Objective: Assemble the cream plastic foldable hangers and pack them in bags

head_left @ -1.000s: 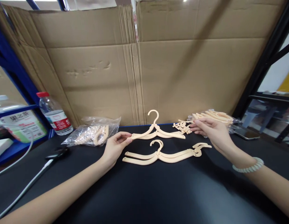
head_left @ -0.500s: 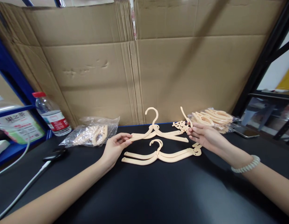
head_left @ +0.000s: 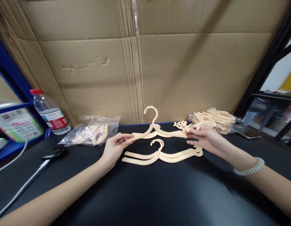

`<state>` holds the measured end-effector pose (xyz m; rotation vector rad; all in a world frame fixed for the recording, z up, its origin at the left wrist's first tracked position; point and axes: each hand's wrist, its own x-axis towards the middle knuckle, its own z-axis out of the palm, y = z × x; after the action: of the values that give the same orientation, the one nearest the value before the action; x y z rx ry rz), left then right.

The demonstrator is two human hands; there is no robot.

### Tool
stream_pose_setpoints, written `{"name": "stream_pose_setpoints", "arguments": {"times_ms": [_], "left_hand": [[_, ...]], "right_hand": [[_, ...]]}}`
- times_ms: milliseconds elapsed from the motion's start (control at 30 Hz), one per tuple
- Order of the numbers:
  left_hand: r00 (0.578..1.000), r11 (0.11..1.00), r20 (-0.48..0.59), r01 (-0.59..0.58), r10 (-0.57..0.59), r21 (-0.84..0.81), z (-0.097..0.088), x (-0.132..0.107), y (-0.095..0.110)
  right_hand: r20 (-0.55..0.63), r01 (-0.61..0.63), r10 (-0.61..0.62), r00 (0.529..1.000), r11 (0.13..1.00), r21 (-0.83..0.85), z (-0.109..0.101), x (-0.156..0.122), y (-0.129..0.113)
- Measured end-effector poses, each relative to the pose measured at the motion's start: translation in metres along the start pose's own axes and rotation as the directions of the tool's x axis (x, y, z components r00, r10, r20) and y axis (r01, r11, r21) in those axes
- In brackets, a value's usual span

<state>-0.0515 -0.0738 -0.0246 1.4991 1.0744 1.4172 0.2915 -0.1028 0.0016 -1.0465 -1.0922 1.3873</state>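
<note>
My left hand (head_left: 116,147) pinches the left arm end of a beige folding hanger (head_left: 169,131), whose hook stands up and whose arms are spread. Close against this hanger's right end is my right hand (head_left: 204,137), closed on a slim curved beige piece (head_left: 198,124), partly hidden by the fingers. Another beige hanger arm lies just behind the held one. Nearer to me, two beige hangers (head_left: 140,162) lie flat side by side on the black table, with a small beige fitting (head_left: 198,152) at their right end.
Small beige parts (head_left: 180,125) lie in a pile beyond my right hand. Clear bags of hanger parts sit at left (head_left: 89,135) and right (head_left: 216,116). A phone (head_left: 250,134), a water bottle (head_left: 53,116) and a black device with a cable (head_left: 55,153) are nearby. Cardboard (head_left: 93,78) stands behind.
The held hanger's right arm has come up to my right fingertips. The slim piece in my right hand, upright before, has tipped over to the right. The view has shifted slightly.
</note>
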Motion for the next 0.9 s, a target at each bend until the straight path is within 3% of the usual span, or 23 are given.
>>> {"name": "stream_pose_setpoints", "arguments": {"times_ms": [367, 900], "left_hand": [[0.999, 0.998, -0.008, -0.041, 0.041, 0.054, 0.0002, -0.0006, 0.0009], [0.998, 0.997, -0.021, -0.054, 0.055, 0.049, -0.0001, -0.0008, 0.0003]], "right_hand": [[0.113, -0.062, 0.070, 0.991, 0.996, -0.069, -0.0061, 0.0032, 0.0023], [0.082, -0.301, 0.296, 0.952, 0.952, 0.051, 0.0028, -0.0031, -0.0041]]}}
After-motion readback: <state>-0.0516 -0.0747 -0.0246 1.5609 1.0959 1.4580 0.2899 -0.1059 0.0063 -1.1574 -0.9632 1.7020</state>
